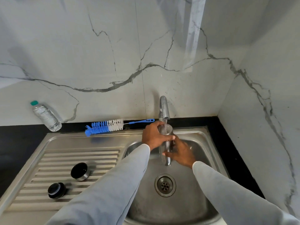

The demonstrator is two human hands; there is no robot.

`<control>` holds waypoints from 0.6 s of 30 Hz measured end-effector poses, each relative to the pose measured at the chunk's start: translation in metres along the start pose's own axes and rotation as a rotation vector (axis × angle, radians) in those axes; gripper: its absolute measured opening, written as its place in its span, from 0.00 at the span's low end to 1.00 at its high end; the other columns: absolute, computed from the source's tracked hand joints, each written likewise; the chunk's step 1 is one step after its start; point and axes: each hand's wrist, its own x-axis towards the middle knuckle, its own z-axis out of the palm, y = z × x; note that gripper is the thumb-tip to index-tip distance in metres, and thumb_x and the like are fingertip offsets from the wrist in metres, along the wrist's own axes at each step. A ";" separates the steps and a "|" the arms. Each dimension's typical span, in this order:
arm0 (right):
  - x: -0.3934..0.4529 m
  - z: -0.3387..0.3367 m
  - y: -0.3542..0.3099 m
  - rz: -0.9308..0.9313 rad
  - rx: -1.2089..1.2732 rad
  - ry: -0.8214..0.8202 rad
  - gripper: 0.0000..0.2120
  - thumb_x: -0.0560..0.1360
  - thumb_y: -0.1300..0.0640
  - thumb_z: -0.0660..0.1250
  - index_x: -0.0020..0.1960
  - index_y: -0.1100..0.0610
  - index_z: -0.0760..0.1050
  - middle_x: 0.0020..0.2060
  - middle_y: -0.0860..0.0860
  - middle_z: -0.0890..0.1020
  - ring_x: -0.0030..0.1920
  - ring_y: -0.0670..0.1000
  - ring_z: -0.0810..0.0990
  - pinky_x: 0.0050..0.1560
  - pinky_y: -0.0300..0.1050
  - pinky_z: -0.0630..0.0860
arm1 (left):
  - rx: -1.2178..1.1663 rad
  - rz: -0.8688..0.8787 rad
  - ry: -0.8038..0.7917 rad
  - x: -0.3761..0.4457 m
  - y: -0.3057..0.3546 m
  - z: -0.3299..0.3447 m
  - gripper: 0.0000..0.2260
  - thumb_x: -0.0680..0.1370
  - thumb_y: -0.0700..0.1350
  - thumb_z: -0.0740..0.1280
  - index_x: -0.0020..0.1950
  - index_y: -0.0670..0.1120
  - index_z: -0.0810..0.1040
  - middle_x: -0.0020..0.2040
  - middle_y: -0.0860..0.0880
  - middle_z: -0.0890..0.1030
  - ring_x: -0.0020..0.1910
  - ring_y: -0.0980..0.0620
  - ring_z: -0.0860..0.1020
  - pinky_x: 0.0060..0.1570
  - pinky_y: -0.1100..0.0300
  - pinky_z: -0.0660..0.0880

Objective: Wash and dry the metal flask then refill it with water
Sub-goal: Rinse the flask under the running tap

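The metal flask (pixel 165 153) stands upright over the sink basin (pixel 203 161), its open mouth under the tap (pixel 164 108). A thin stream of water runs from the tap into it. My left hand (pixel 153 135) grips the flask near its top. My right hand (pixel 181 153) wraps around its lower body. The flask's metal cup lid (pixel 79 171) and its black stopper (pixel 56 190) lie on the ribbed drainboard (pixel 48 161) to the left.
A blue and white bottle brush (pixel 105 126) lies along the sink's back edge. A clear plastic water bottle (pixel 46 116) with a green cap leans against the marble wall at the left. The drain (pixel 165 185) sits in the basin's middle. Black countertop (pixel 17 143) surrounds the sink.
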 end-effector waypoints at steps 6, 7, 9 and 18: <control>-0.003 -0.019 0.009 0.116 0.007 -0.164 0.40 0.63 0.40 0.81 0.71 0.45 0.70 0.61 0.46 0.81 0.54 0.44 0.81 0.52 0.36 0.77 | -0.320 -0.236 0.073 0.000 -0.028 -0.020 0.18 0.67 0.57 0.82 0.50 0.51 0.83 0.48 0.53 0.86 0.48 0.52 0.84 0.49 0.57 0.82; -0.002 -0.026 0.012 0.130 0.008 -0.181 0.36 0.64 0.42 0.82 0.68 0.47 0.74 0.58 0.46 0.83 0.50 0.41 0.81 0.46 0.31 0.77 | -0.438 -0.294 0.063 -0.002 -0.036 -0.024 0.16 0.69 0.54 0.81 0.50 0.50 0.83 0.48 0.50 0.86 0.49 0.50 0.84 0.48 0.55 0.84; -0.002 -0.043 0.021 0.169 0.069 -0.176 0.32 0.63 0.46 0.83 0.64 0.49 0.77 0.55 0.47 0.83 0.49 0.40 0.81 0.41 0.28 0.76 | -0.640 -0.400 0.053 -0.005 -0.055 -0.030 0.15 0.72 0.50 0.80 0.54 0.44 0.83 0.52 0.43 0.86 0.53 0.46 0.84 0.47 0.53 0.84; 0.005 -0.045 -0.007 0.175 0.897 0.029 0.27 0.65 0.65 0.80 0.62 0.64 0.77 0.54 0.60 0.85 0.57 0.62 0.84 0.63 0.61 0.78 | -1.226 -0.740 -0.159 -0.043 -0.119 -0.013 0.20 0.78 0.42 0.73 0.66 0.35 0.74 0.63 0.32 0.78 0.64 0.32 0.78 0.55 0.40 0.82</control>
